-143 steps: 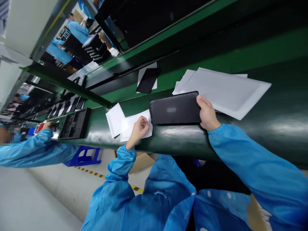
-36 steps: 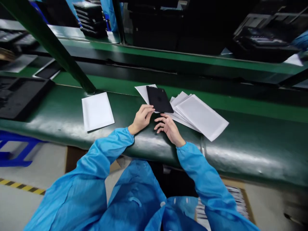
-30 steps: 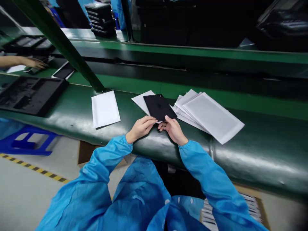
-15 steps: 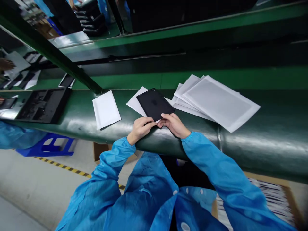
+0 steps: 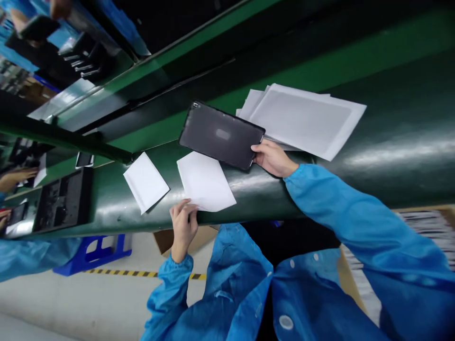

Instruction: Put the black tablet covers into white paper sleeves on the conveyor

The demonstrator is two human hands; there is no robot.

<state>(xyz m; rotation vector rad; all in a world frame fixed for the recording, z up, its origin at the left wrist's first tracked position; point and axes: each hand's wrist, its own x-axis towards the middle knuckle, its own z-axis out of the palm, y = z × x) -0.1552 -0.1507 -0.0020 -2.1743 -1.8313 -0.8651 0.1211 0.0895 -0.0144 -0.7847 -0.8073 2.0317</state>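
My right hand point(image 5: 273, 158) grips a black tablet point(image 5: 213, 142) by its near right corner, thumb on top. The tablet is tilted above the bench, its back with a corner camera facing me. Beneath its lower edge lies a flat white pouch point(image 5: 206, 183). My left hand point(image 5: 184, 223) pinches the near left edge of that pouch between bent fingers. Left of it rests another white pouch point(image 5: 146, 182) that neither hand touches. Beyond my right hand sits a fanned stack of larger white pouches point(image 5: 305, 118), partly behind the tablet's right end.
A dark green bench point(image 5: 391, 151) with a rounded front edge runs across. A slanted green post point(image 5: 71, 138) and a black divided tray point(image 5: 62, 199) stand left. A co-worker's hand point(image 5: 16, 179) works at far left, above a blue stool point(image 5: 94, 253). An open carton point(image 5: 426, 237) is low right.
My right hand has raised the tablet off the pouch and turned it. My left hand has moved left and nearer, onto the pouch's edge, and the pouch has come nearer. The view has tilted.
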